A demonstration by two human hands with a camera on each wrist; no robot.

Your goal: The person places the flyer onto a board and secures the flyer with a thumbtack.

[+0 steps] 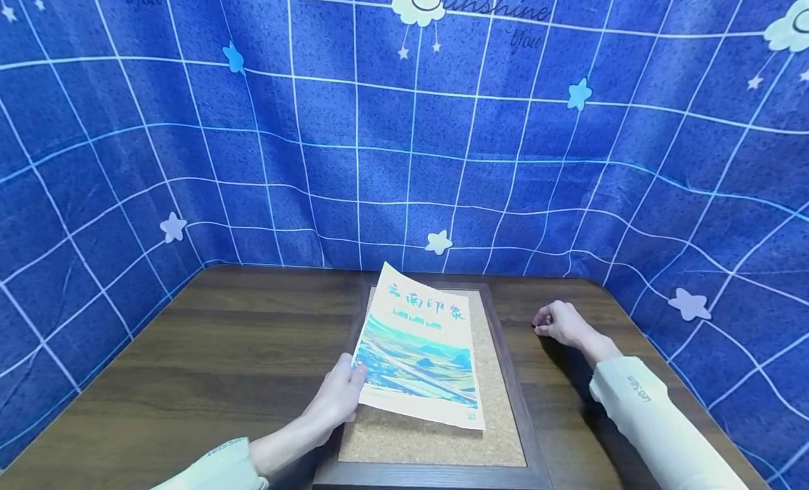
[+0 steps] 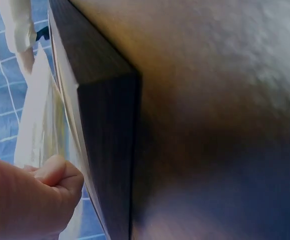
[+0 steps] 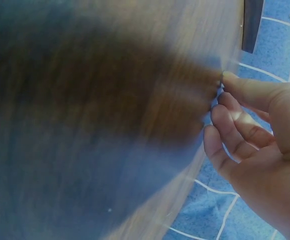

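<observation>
My left hand (image 1: 335, 395) grips the left edge of a printed paper poster (image 1: 420, 349), with the thumb on top. The poster has coloured characters and a blue-green landscape, and is tilted over a framed cork board (image 1: 436, 448), covering much of its cork. In the left wrist view, the curled left fingers (image 2: 60, 175) are beside the board's dark frame (image 2: 107, 125). To the right of the board, my right hand (image 1: 564, 325) is low at the tabletop, thumb and forefinger together on a tiny dark object (image 1: 534, 326). Its kind is too small to tell.
The dark wood table (image 1: 253, 335) carries the board near its middle. Blue curtain (image 1: 392, 174) with white grid lines and stars hangs behind and along both sides. The table's right edge runs close to the right forearm.
</observation>
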